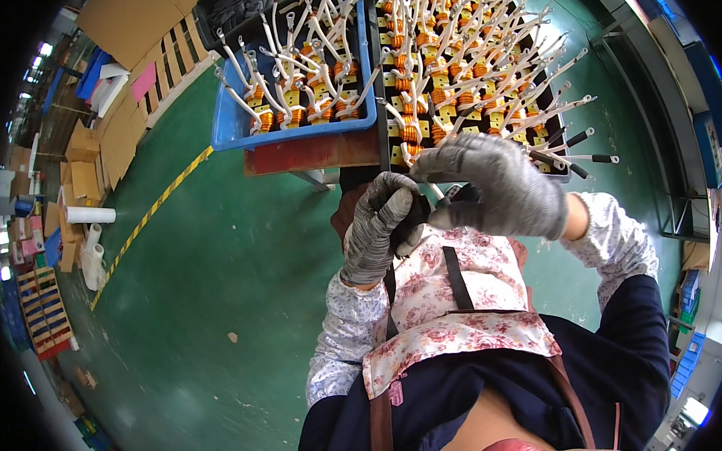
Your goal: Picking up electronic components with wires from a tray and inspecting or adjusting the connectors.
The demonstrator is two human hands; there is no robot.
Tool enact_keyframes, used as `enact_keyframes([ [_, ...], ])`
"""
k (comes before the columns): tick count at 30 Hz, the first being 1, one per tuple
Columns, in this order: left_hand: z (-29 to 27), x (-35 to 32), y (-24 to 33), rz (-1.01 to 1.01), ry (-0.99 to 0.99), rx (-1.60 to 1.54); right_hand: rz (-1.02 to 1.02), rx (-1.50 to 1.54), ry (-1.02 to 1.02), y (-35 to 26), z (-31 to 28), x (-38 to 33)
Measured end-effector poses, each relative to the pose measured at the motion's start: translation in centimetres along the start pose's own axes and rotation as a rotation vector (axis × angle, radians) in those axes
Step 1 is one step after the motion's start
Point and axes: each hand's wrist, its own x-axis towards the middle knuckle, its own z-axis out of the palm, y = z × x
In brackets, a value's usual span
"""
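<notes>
Both my hands wear grey knitted gloves and meet in front of my apron, at the near edge of a black tray (387, 103). The fingers of my left hand (377, 229) are bent closed around something dark, mostly hidden in the palm. My right hand (500, 189) curls in from the right, thumb below and fingers above. A short white lead (436, 191) and a metal ring terminal show between the two hands; what the right fingers grip is hidden. Copper-wound coils (410, 129) with white leads stand in rows in the tray just beyond.
A blue bin (293, 135) with more coils stands left of the tray on a reddish board (314, 155). Behind it, a black bin (247, 9) holds dark pieces. Black-sleeved leads (580, 138) stick out at the tray's right. Cardboard, pallets and yellow-black floor tape (155, 206) lie left.
</notes>
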Motion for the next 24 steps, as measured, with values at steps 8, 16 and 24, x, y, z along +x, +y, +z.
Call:
enact_keyframes([
  [8, 0.3, 0.4, 0.0, 0.091, 0.068, 0.197, 0.200, 0.236, 0.112, 0.2, 2.4, 0.2],
  [16, -0.6, 0.4, 0.1, 0.111, 0.174, 0.224, -0.088, -0.148, 0.288, -1.4, 2.8, -0.8],
  [24, 0.2, 1.0, 0.4, 0.152, 0.114, 0.296, 0.012, -0.053, 0.434, -1.5, 6.0, -1.5],
])
